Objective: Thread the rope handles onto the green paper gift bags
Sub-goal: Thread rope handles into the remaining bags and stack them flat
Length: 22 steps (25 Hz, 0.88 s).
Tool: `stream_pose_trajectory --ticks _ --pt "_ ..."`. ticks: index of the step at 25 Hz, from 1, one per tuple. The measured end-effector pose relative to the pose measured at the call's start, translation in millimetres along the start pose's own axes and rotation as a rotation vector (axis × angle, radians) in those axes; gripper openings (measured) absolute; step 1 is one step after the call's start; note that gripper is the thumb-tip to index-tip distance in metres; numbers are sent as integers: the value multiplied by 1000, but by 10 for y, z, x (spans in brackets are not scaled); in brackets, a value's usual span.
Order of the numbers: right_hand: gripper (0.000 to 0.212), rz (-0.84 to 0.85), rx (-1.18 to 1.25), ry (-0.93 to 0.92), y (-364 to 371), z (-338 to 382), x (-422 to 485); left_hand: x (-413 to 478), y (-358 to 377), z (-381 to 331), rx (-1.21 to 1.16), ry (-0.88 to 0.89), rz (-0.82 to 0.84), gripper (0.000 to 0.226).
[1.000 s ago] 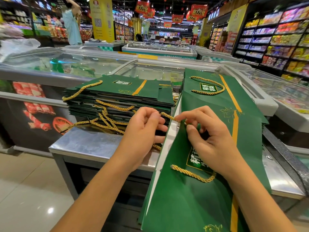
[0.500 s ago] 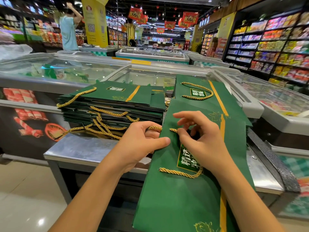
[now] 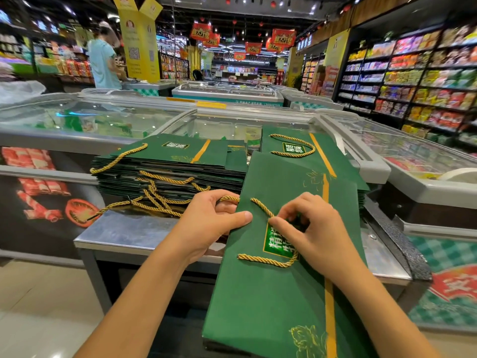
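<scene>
Head: left hand [image 3: 209, 224] grips bag [image 3: 268, 306], right hand [image 3: 318, 235] pinches rope [image 3: 260, 205].

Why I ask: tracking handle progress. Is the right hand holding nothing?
No, the right hand pinches the gold rope handle on the green bag.

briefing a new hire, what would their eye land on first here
Front and centre, the green bag hangs over the metal table, the right hand pinching a gold rope near its top and the left hand gripping its left edge. Behind the left hand a tall stack of bags sits on the table, loose ropes spilling off it.
</scene>
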State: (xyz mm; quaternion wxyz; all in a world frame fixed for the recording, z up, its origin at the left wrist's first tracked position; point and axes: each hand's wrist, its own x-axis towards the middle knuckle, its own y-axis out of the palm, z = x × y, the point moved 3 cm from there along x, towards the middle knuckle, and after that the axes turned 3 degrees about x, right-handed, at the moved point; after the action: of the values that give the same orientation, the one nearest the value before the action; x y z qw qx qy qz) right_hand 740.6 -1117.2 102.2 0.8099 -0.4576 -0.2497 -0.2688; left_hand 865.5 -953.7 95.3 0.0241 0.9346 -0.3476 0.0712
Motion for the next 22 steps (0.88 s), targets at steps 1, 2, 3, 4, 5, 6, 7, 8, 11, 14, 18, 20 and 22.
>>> stream_pose_trajectory --ticks 1,2,3,4,5,6,7,8,11,14,18,20,22 --pt "15 -38 36 1 -3 -23 -11 2 2 4 3 1 -1 25" --pt "14 -75 89 25 -21 -39 -8 1 3 7 4 0 1 26" --pt "14 -109 147 63 -42 -61 -5 -4 3 6 2 -1 6 26" --pt "14 -139 201 110 -58 -78 -6 -8 2 9 3 -2 10 26" --pt "13 -172 263 154 -73 -90 -9 -12 -1 10 7 0 8 26" --pt "13 -205 339 194 -92 -108 -16 -8 -4 14 15 1 -1 27" --pt "14 -235 418 226 -110 -122 -22 -6 -7 16 20 3 -9 28" --pt "14 -250 494 247 -126 -121 -29 -5 -7 18 24 2 -15 29" --pt "6 -201 611 255 -128 -92 -31 8 -4 28 24 -1 -20 31" --pt "19 -137 548 225 -91 -115 -41 14 -4 31 10 -1 -21 31" --pt "5 -144 443 170 -99 -121 -43 7 15 21 -17 1 -3 28" --pt "6 -168 435 171 -99 -128 -40 0 27 7 -30 -3 3 30" --pt "7 -179 426 182 -90 -148 -31 -4 38 -8 -32 -10 16 33"
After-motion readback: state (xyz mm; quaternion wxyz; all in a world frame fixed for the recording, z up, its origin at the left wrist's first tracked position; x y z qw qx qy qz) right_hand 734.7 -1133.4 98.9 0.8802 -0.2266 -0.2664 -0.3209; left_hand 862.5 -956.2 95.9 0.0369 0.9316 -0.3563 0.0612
